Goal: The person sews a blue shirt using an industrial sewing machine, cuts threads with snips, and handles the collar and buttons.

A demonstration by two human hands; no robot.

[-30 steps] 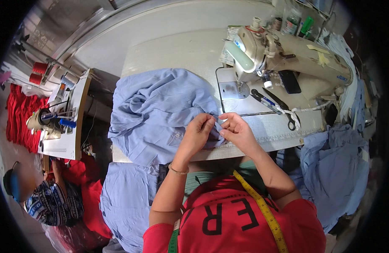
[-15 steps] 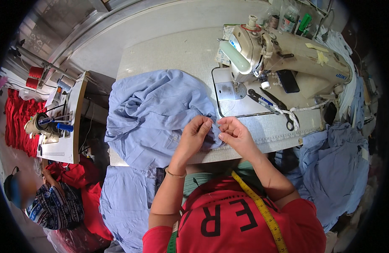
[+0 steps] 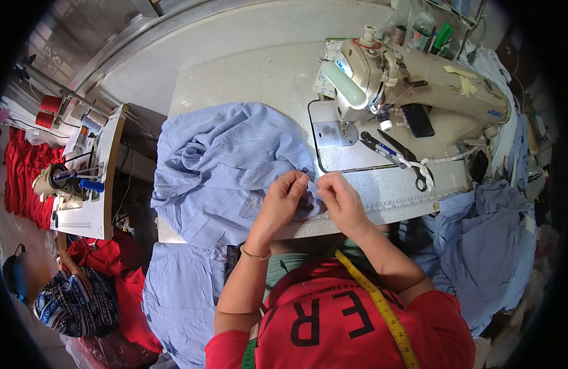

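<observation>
A light blue garment lies bunched on the pale sewing table, a small button showing near its front. At the garment's right edge, my left hand pinches a bit of the blue cloth between thumb and fingers. Close beside it, my right hand has its fingers curled together near the same edge. Whatever lies between the right fingertips is too small or hidden to make out. To the right of my hands stands a cream sewing machine, with black-handled scissors resting on its bed.
A black phone lies under the machine arm. More blue cloth is heaped at the right, and another piece hangs at the front left. A second machine table stands far left, where a person sits by red fabric.
My right hand's fingers have drawn together and turned inward beside the left. My left hand keeps its pinch, and the garment stays nearly still.
</observation>
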